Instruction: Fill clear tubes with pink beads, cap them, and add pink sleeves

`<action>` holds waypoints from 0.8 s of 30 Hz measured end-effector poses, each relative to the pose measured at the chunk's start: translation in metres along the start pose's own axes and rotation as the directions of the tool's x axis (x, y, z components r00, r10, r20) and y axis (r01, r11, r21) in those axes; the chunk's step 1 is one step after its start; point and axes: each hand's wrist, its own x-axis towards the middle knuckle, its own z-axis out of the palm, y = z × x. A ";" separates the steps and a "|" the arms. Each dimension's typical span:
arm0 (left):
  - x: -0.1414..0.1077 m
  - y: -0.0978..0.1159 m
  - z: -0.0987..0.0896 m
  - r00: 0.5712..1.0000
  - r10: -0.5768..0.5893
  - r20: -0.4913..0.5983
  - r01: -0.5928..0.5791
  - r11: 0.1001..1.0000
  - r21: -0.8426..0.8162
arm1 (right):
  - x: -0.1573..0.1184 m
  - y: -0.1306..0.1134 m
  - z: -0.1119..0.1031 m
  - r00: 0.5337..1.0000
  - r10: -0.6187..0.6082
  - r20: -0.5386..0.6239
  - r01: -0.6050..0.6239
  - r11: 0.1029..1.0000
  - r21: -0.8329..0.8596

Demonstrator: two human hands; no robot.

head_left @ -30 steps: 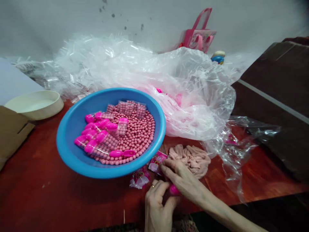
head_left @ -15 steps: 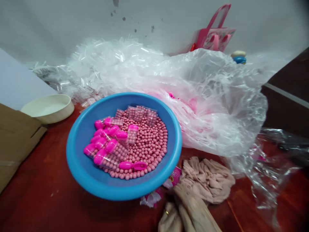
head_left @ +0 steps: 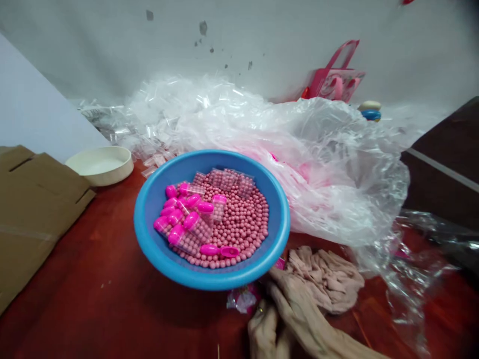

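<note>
A blue basin [head_left: 145, 254] holds a bed of pink beads [head_left: 239, 224]. On the beads lie several clear tubes with bright pink caps [head_left: 191, 221], also filled with beads, and a small pink scoop [head_left: 229, 252]. Below the basin's front right rim, my left hand [head_left: 264, 326], with a ring on one finger, is curled closed. Close against it, my right hand [head_left: 295, 304] has its fingers bent down near the rim. What they grip is hidden. Beside them lie a clear and pink plastic packet [head_left: 242, 299] and a crumpled beige cloth [head_left: 325, 279].
Large clear plastic bags [head_left: 318, 144] spread behind and right of the basin, beside a heap of clear tubes [head_left: 179, 104]. A cream dish [head_left: 107, 172] and a cardboard box [head_left: 33, 209] stand left. A dark box [head_left: 449, 164] is at right, a pink bag [head_left: 335, 82] by the wall.
The view has shifted, so the basin sits further right in the picture. Both hands stay close together by the rim, and more of my right forearm shows.
</note>
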 end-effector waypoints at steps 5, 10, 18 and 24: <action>0.017 0.029 -0.016 0.885 -0.363 0.292 0.452 0.820 -0.351 | -0.006 0.011 -0.007 0.969 0.248 -0.020 -0.224 0.905 0.362; 0.022 0.051 -0.023 0.780 -0.503 0.371 0.619 0.533 -0.577 | -0.010 0.023 -0.017 0.945 0.322 0.050 -0.302 0.809 0.504; 0.019 0.061 -0.027 0.824 -0.510 0.245 0.521 0.513 -0.682 | -0.048 -0.007 -0.029 0.964 0.077 0.256 -0.154 0.943 0.295; 0.024 0.058 -0.027 0.905 -0.400 0.145 0.409 0.723 -0.556 | -0.050 0.014 -0.013 0.991 -0.102 0.089 0.111 0.989 -0.103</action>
